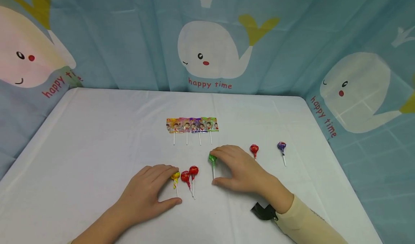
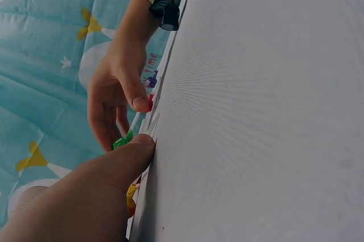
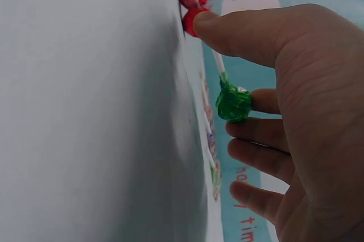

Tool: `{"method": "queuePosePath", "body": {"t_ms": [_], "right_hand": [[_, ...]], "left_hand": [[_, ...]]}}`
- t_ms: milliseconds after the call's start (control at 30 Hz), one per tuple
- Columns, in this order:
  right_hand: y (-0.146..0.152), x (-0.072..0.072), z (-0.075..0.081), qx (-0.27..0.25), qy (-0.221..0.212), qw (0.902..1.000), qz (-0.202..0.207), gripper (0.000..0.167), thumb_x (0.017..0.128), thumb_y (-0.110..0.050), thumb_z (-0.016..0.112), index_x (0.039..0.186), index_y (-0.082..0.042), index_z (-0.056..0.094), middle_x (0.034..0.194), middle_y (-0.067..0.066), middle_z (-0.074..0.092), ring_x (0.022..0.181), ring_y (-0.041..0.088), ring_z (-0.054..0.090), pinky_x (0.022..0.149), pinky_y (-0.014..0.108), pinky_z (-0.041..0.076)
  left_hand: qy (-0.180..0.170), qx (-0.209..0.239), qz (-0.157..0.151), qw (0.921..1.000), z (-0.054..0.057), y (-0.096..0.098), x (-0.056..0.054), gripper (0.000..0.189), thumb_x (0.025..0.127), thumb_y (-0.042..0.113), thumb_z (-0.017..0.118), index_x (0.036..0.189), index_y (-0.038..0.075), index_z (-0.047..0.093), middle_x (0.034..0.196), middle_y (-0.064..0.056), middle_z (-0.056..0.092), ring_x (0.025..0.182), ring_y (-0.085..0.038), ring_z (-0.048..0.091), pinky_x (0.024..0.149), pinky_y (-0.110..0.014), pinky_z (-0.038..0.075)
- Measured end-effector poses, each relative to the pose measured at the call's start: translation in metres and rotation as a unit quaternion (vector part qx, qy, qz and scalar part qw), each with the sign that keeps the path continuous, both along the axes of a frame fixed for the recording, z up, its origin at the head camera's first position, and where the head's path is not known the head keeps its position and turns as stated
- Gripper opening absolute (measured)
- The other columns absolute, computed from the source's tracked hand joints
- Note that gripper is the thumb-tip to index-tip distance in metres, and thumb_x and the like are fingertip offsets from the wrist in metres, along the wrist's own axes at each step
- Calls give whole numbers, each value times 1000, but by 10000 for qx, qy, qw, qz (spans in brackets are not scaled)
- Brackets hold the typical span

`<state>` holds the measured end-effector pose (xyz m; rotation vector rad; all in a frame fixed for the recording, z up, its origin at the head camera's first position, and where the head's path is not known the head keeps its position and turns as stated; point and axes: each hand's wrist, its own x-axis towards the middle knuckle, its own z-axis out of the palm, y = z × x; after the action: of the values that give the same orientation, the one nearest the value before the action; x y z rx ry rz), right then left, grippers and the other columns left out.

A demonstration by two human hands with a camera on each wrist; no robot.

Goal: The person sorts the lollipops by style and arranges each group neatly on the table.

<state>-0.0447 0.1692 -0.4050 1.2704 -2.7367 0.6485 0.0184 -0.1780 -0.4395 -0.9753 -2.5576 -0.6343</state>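
My left hand [image 1: 147, 190] holds a yellow-wrapped lollipop [image 1: 175, 176] lengthwise, fingertips at its head and thumb by the stick's end. In the left wrist view, my thumb partly hides that yellow candy [image 2: 131, 199]. Just right of it, two red lollipops [image 1: 185, 176] lie side by side with their sticks crossing. With its fingertips at the head and thumb at the stick's end, my right hand [image 1: 238, 170] grips a green lollipop [image 1: 212, 158]. The right wrist view shows the green head [image 3: 233, 103] against the fingers, raised off the white table.
Farther back, several flat, colourful wrapped lollipops [image 1: 192, 125] lie in a row, sticks toward me. To the right are another red lollipop [image 1: 254, 149] and a purple one [image 1: 281, 146]. A black strap [image 1: 264, 212] is at my right wrist. Whale-print curtains [image 1: 136, 42] surround the white table [image 1: 97, 136].
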Motion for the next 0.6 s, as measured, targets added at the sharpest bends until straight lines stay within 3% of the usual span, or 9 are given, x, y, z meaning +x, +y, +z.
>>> {"method": "queuePosePath", "body": {"t_ms": [600], "right_hand": [[-14,12,-5,-126,111,9986,502,73,90,-49,88,147,-11,64,147,1,64,139,19,57,121,44,44]], "left_hand": [[50,36,-19,10000,-2,-1,-2,80,85,65,87,142,11,70,136,3,71,126,-19,66,97,-42,55]]}}
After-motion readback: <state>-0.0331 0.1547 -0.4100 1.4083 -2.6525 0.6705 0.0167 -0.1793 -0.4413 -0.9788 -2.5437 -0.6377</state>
